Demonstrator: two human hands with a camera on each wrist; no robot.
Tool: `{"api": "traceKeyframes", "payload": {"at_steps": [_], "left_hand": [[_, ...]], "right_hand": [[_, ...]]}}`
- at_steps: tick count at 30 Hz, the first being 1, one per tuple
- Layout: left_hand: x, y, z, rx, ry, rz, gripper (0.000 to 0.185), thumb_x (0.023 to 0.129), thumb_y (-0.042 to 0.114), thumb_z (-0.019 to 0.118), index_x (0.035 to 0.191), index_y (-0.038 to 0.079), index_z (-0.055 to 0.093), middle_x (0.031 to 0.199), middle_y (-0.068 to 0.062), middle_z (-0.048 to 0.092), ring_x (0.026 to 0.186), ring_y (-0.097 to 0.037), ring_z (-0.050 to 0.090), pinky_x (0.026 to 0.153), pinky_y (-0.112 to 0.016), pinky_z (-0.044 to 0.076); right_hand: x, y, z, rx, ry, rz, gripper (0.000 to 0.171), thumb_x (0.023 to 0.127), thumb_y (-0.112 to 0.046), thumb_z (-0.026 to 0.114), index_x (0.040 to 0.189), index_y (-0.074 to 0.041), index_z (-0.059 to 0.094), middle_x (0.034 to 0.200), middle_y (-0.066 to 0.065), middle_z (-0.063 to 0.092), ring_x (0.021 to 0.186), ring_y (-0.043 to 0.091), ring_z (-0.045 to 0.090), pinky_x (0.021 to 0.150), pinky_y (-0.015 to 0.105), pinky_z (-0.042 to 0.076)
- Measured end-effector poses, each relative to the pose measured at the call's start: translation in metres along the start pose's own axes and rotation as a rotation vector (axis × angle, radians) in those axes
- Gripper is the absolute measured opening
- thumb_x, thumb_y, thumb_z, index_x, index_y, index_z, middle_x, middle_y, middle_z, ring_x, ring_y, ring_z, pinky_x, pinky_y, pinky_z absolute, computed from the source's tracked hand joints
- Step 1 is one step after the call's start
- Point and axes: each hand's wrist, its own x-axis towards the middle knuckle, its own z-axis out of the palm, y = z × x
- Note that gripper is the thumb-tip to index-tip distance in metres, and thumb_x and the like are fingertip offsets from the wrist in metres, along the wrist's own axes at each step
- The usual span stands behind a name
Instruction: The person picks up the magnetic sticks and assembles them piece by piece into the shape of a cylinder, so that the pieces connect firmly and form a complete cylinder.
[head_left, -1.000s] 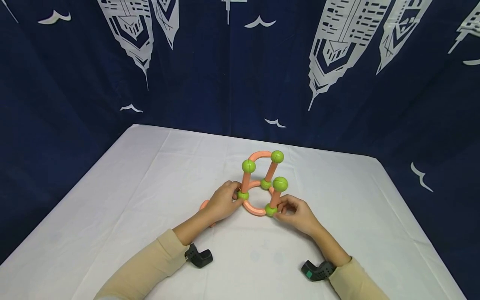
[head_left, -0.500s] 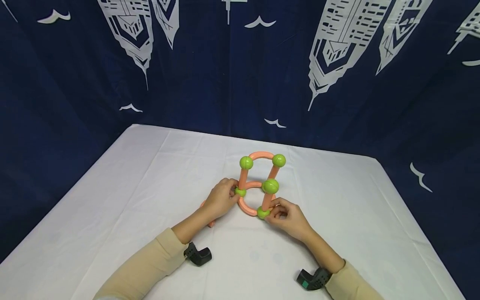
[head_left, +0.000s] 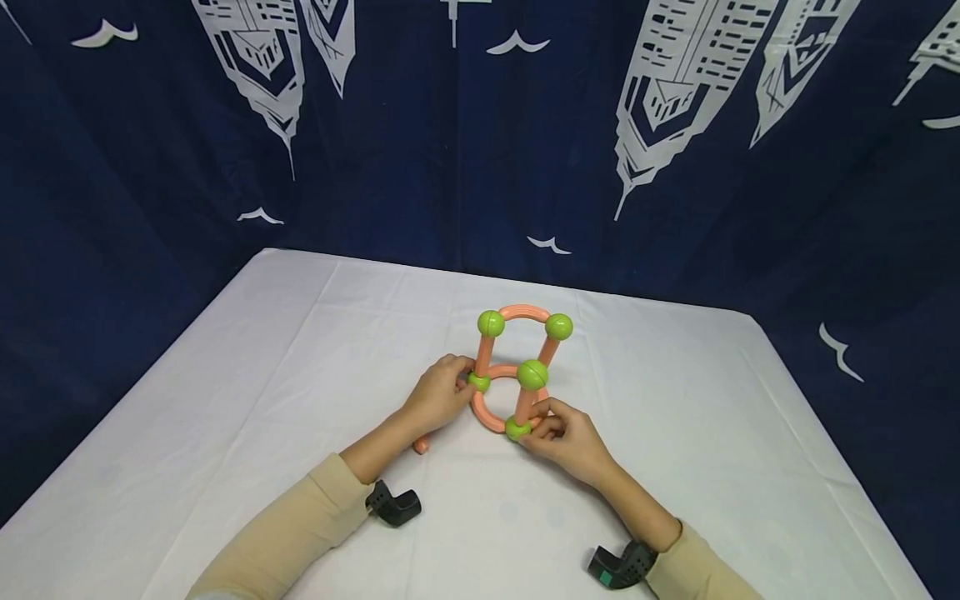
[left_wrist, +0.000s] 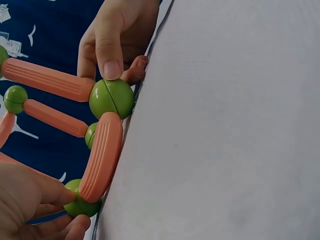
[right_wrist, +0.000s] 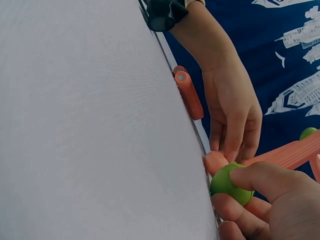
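Two hands steadying a rod-and-ball frame (head_left: pixel 517 367).
Left hand (head_left: pixel 438 400) pinches a base ball (head_left: pixel 479 382); right hand (head_left: pixel 566 440) pinches another (head_left: pixel 517 428).

Loose orange rod (head_left: pixel 421 444) lies beside left hand (head_left: pixel 438 396); tablecloth (head_left: pixel 705 400) open elsewhere

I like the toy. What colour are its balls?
The balls are green, clearest in the left wrist view.

The orange-and-green rod structure (head_left: pixel 517 371) has rotated; its near ball joint (head_left: pixel 517 428) and the right hand (head_left: pixel 566 442) have shifted leftward.
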Motion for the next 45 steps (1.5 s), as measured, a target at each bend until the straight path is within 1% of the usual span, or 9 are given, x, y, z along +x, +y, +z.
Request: {"api": "traceKeyframes", "payload": {"at_steps": [6, 12, 20, 22, 26, 30, 34, 41, 45], "left_hand": [[0.002, -0.002, -0.008, -0.009, -0.029, -0.034, 0.027, 0.089, 0.005, 0.064, 0.115, 0.001, 0.066, 0.101, -0.009, 0.062, 0.085, -0.017, 0.058, 0.074, -0.032, 0.049], [0.0, -0.002, -0.025, -0.004, -0.039, -0.076, 0.023, 0.091, 0.007, 0.062, 0.112, 0.004, 0.068, 0.103, -0.007, 0.064, 0.089, -0.018, 0.06, 0.077, -0.033, 0.05], [-0.019, 0.0, -0.046, 0.099, -0.098, -0.153, 0.009, 0.091, 0.008, 0.06, 0.096, 0.005, 0.067, 0.073, 0.003, 0.058, 0.067, -0.013, 0.056, 0.068, -0.032, 0.049], [-0.027, 0.001, -0.048, 0.109, -0.121, -0.187, 0.009, 0.092, 0.008, 0.06, 0.096, 0.004, 0.066, 0.071, 0.004, 0.058, 0.058, -0.012, 0.057, 0.064, -0.031, 0.05], [-0.037, 0.004, -0.047, 0.12, -0.134, -0.21, 0.012, 0.092, 0.006, 0.062, 0.1, -0.001, 0.066, 0.073, 0.002, 0.06, 0.044, -0.01, 0.055, 0.059, -0.028, 0.049], [-0.042, 0.007, -0.044, 0.171, -0.131, -0.192, 0.015, 0.09, 0.009, 0.067, 0.101, -0.002, 0.067, 0.071, 0.002, 0.059, 0.052, -0.011, 0.056, 0.063, -0.03, 0.049], [-0.046, 0.008, -0.042, 0.234, -0.153, -0.168, 0.013, 0.09, 0.013, 0.068, 0.094, 0.0, 0.067, 0.068, 0.0, 0.053, 0.061, -0.012, 0.056, 0.068, -0.033, 0.048], [-0.05, 0.01, -0.038, 0.335, -0.169, -0.128, 0.019, 0.089, 0.015, 0.067, 0.072, 0.01, 0.06, 0.066, -0.001, 0.048, 0.058, -0.012, 0.049, 0.057, -0.028, 0.043], [-0.051, 0.011, -0.036, 0.358, -0.158, -0.108, 0.023, 0.087, 0.012, 0.067, 0.067, 0.011, 0.056, 0.065, -0.002, 0.048, 0.057, -0.013, 0.048, 0.054, -0.028, 0.042]], "right_hand": [[0.001, 0.002, 0.0, 0.011, -0.015, 0.008, 0.026, 0.081, 0.004, 0.074, 0.102, 0.007, 0.06, 0.071, 0.009, 0.067, 0.067, 0.012, 0.064, 0.067, 0.023, 0.049], [0.0, 0.003, 0.0, 0.032, -0.012, 0.02, 0.028, 0.081, -0.001, 0.077, 0.103, 0.001, 0.061, 0.072, 0.002, 0.068, 0.067, 0.01, 0.063, 0.065, 0.022, 0.049], [-0.001, 0.002, -0.002, 0.042, -0.011, 0.021, 0.029, 0.081, -0.005, 0.078, 0.104, -0.002, 0.061, 0.071, -0.001, 0.068, 0.067, 0.011, 0.064, 0.067, 0.023, 0.049], [-0.001, 0.002, -0.003, 0.039, -0.013, 0.027, 0.029, 0.081, -0.005, 0.078, 0.104, -0.002, 0.062, 0.071, -0.001, 0.067, 0.067, 0.011, 0.063, 0.067, 0.023, 0.048], [-0.001, -0.001, -0.004, 0.045, -0.017, 0.038, 0.029, 0.081, -0.004, 0.078, 0.104, 0.0, 0.062, 0.072, 0.002, 0.067, 0.067, 0.011, 0.063, 0.066, 0.023, 0.048], [-0.001, 0.0, -0.004, 0.049, -0.016, 0.034, 0.028, 0.081, -0.003, 0.077, 0.104, 0.0, 0.062, 0.072, 0.002, 0.067, 0.067, 0.011, 0.064, 0.066, 0.023, 0.048], [-0.001, 0.005, -0.003, 0.061, -0.018, 0.016, 0.028, 0.081, -0.005, 0.078, 0.104, 0.0, 0.062, 0.072, 0.001, 0.068, 0.067, 0.012, 0.064, 0.065, 0.023, 0.049], [-0.001, 0.005, -0.002, 0.053, -0.018, 0.017, 0.028, 0.082, -0.006, 0.078, 0.105, -0.002, 0.063, 0.072, 0.001, 0.068, 0.067, 0.012, 0.064, 0.065, 0.023, 0.048], [-0.001, 0.005, -0.002, 0.052, -0.016, 0.025, 0.028, 0.081, -0.005, 0.078, 0.105, -0.002, 0.063, 0.071, 0.001, 0.067, 0.066, 0.011, 0.063, 0.065, 0.022, 0.048]]}}
